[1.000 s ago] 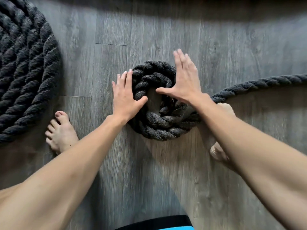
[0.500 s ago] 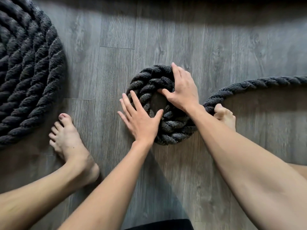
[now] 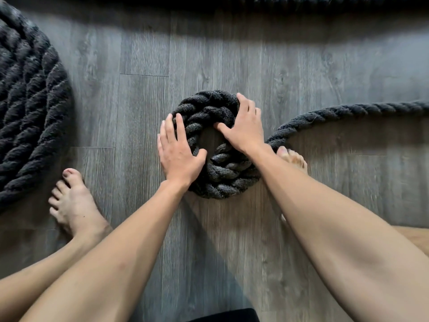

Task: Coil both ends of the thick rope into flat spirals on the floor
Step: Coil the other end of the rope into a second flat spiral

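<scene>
Pressing down on the small rope coil (image 3: pixel 222 182) at the middle of the grey wood-plank floor (image 3: pixel 232 54), both bare hands lie spread rather than clenched. The left hand (image 3: pixel 180 151) rests flat on the coil's left side, its fingers nearly straight and close together and pointing away from the person, its thumb reaching toward the open hole at the coil's centre. The right hand (image 3: pixel 243 129) covers the upper right part of the coil, its fingers fanned and lightly bent over the outer turn, its thumb tip set on an inner turn at the edge of the hole. Neither hand closes round the rope. The rope's free length (image 3: pixel 348 110) leaves the coil at the right wrist and curves off to the right edge. A much larger flat spiral (image 3: pixel 27 112) of the same dark twisted rope lies at the left, well apart from the small coil. A bare left foot (image 3: pixel 74 201) stands just beside that spiral, and the toes of the right foot (image 3: pixel 293 158) show behind the right forearm, near the free length.
</scene>
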